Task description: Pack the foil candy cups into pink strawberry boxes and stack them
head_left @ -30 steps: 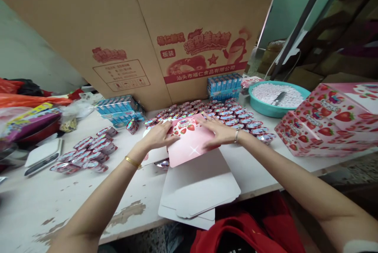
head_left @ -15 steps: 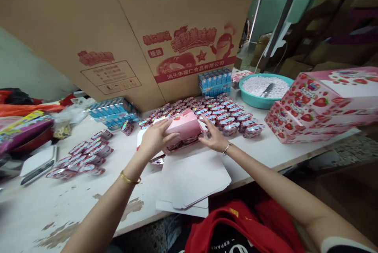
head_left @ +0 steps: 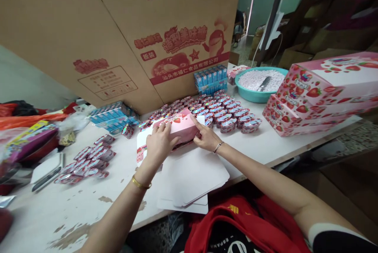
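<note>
A pink strawberry-printed cardboard box (head_left: 184,124) lies on the table between my hands, one white flap standing out at its right end. My left hand (head_left: 161,139) grips the box's left part, fingers over the top and thumb along the front. At the right end my right hand (head_left: 206,137) holds the box, index finger stretched along the end and the other fingers curled. In front lies a stack of white cards (head_left: 193,174). Behind the box stand rows of small foil-lidded cups (head_left: 226,115). What is inside the box is hidden.
At the right are stacked strawberry boxes (head_left: 307,99) and a teal basin (head_left: 256,95) of white pieces with a scoop. Blue packs (head_left: 113,117) and another cup cluster (head_left: 88,162) lie left. A large brown carton (head_left: 118,28) rises behind the table.
My right hand's fingers have gone from spread to curled, with the index finger pressed at the box's right end. My left hand stays on the box. The view has shifted slightly.
</note>
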Demonstrator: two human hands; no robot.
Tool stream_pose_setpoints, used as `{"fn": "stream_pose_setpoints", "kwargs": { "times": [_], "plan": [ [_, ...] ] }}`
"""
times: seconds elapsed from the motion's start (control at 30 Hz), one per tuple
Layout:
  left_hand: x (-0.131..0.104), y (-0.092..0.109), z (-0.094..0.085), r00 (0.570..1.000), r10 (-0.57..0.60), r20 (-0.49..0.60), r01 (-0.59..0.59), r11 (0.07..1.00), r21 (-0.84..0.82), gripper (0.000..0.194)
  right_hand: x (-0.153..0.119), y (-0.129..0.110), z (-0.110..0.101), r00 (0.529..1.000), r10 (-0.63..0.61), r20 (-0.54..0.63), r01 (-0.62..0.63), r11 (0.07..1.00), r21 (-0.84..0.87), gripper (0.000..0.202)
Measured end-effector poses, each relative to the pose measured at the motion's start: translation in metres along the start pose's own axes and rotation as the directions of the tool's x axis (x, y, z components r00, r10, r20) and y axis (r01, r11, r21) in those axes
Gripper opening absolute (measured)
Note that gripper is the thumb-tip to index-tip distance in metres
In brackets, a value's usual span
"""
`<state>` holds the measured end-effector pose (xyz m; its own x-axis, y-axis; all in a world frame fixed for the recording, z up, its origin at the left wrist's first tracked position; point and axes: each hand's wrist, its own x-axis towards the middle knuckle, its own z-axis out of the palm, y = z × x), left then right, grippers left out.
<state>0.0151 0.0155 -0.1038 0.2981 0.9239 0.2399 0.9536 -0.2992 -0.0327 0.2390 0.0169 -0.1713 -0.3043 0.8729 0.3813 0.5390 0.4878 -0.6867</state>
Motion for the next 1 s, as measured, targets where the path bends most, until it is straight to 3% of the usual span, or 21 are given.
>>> {"fn": "stream_pose_setpoints", "kwargs": {
  "times": [0.13,0.23,0.3,0.43,0.57,0.7,0.87,1.0],
  "plan": [
    [-0.008,-0.031,0.023,0.963,0.149,-0.225,-0.201,0.952,-0.23,0.074,0.002,0.004,0.002,0.997,-0.082,-0.008,0.082,0.997,-0.004,0.081],
    [-0.01,-0.052,0.039,0.906,0.112,-0.409,-0.26,0.908,-0.328,0.068,0.002,0.009,0.004,0.996,-0.091,-0.018,0.091,0.996,-0.009,0.076],
    [-0.006,-0.056,0.043,0.887,0.072,-0.456,-0.25,0.905,-0.343,0.06,0.002,0.01,0.004,0.997,-0.079,-0.021,0.079,0.997,0.01,0.076],
    [0.009,-0.055,0.037,0.895,0.109,-0.433,-0.273,0.901,-0.338,0.045,0.004,0.009,0.001,0.997,-0.077,-0.026,0.079,0.995,0.06,0.072],
    [0.016,-0.055,0.031,0.893,0.132,-0.431,-0.29,0.9,-0.325,0.043,0.006,0.009,0.0,0.994,-0.111,-0.018,0.112,0.991,0.069,0.075],
    [0.011,-0.057,0.035,0.889,0.156,-0.43,-0.296,0.913,-0.279,0.045,0.004,0.011,0.007,0.998,-0.054,-0.019,0.054,0.998,0.007,0.07],
    [-0.005,-0.057,0.046,0.957,0.167,-0.238,-0.229,0.938,-0.26,0.048,-0.003,0.016,0.016,1.0,0.006,-0.012,-0.007,0.996,-0.085,0.063],
    [-0.024,-0.055,0.059,0.961,0.229,-0.157,-0.264,0.929,-0.259,0.051,-0.007,0.018,0.019,1.0,-0.013,0.02,0.017,0.981,-0.194,0.063]
  ]
}}
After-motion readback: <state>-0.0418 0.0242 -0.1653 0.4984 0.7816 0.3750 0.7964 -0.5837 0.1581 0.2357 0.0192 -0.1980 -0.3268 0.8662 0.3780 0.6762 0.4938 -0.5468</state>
